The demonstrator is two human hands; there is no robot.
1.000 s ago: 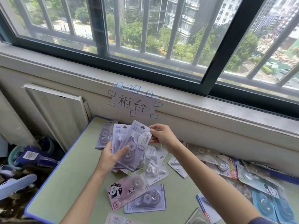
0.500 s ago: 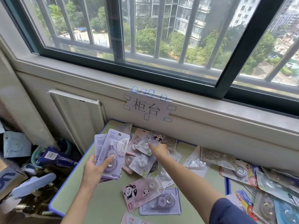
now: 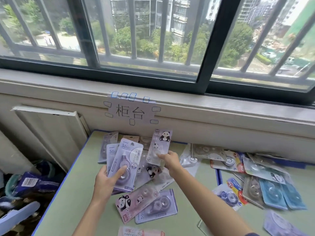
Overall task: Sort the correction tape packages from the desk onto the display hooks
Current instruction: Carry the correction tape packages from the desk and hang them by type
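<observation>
Over the desk (image 3: 71, 198), left hand (image 3: 104, 183) gripping purple packages (image 3: 125, 165), right hand (image 3: 170, 161) pinching panda package (image 3: 159, 147)

Lilac "36" correction tape packages (image 3: 125, 163) stood fanned upright in the left hand (image 3: 105, 180); a panda-printed package (image 3: 159, 147) was pinched upright; others lay scattered across the green desk (image 3: 68, 201).

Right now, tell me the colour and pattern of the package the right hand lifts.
Pale lilac package with black-and-white pandas; head view.
</observation>
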